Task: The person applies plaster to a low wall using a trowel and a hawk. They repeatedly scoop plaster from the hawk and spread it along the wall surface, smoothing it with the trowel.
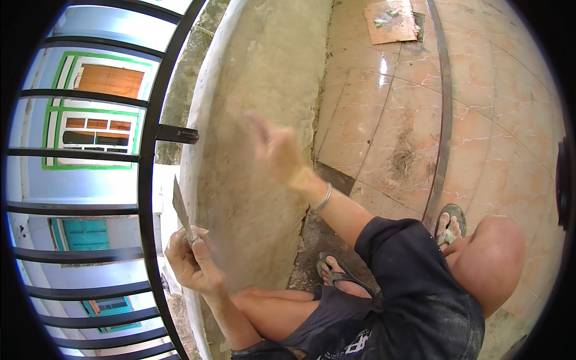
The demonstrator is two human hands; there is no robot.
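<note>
My left hand (195, 261) is beside the white edge of a low wall, its fingers closed round a scraper. The scraper's thin, flat grey blade (181, 207) points up and away from the fingers, and its handle is hidden in the grip. Farther forward, my right hand (279, 155) hovers over or touches the greyish-tan plastered top of the low wall (264, 78); which of the two I cannot tell. Motion smears its fingers, so anything in them cannot be made out. A thin band (324, 197) circles the right wrist.
Black metal railing (147, 186) runs along the left, with a short bracket (177, 134) jutting toward the wall. On the right lies a tiled floor (474, 132) with a dark strip (446, 102) across it. A cardboard piece (391, 23) holding some material lies at the far side. My sandalled foot (341, 277) rests near the wall's base.
</note>
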